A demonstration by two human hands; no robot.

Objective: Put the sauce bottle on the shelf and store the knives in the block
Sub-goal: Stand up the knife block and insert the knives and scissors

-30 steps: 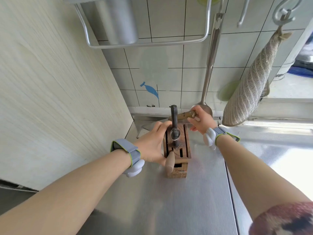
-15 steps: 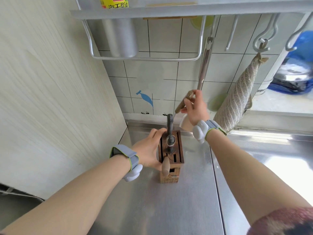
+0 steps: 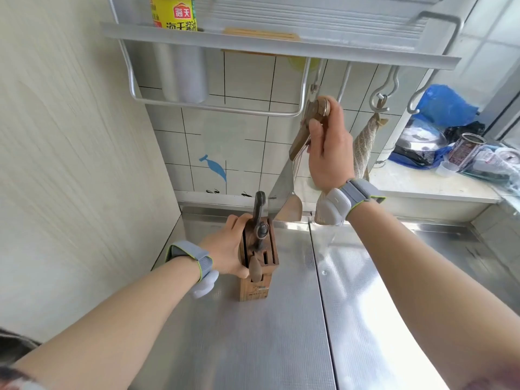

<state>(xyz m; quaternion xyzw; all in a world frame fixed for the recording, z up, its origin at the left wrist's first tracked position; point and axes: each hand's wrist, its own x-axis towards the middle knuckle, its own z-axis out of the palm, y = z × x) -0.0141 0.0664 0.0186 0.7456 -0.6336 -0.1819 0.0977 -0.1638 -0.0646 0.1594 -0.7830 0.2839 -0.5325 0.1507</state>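
Observation:
A wooden knife block (image 3: 257, 277) stands on the steel counter (image 3: 253, 347). My left hand (image 3: 228, 249) grips its left side. Dark scissors (image 3: 259, 218) stick up from its top, and a rounded wooden handle (image 3: 255, 268) sits in a front slot. My right hand (image 3: 329, 147) holds a cleaver (image 3: 284, 187) by its wooden handle, raised high, blade hanging down with its lower edge just above the block's back. The sauce bottle (image 3: 174, 15), yellow-labelled, stands on the metal shelf (image 3: 281, 47) overhead.
A wood-grain panel (image 3: 70, 150) walls the left side. Under the shelf hang a metal cup (image 3: 183, 74), a rail, hooks, a ladle (image 3: 292, 205) and a striped cloth (image 3: 363, 144). Bags and jars (image 3: 450, 142) crowd the ledge at right.
My right hand has lifted the cleaver from lying low behind the block to high above it, turning the blade downward. My left hand stays on the block.

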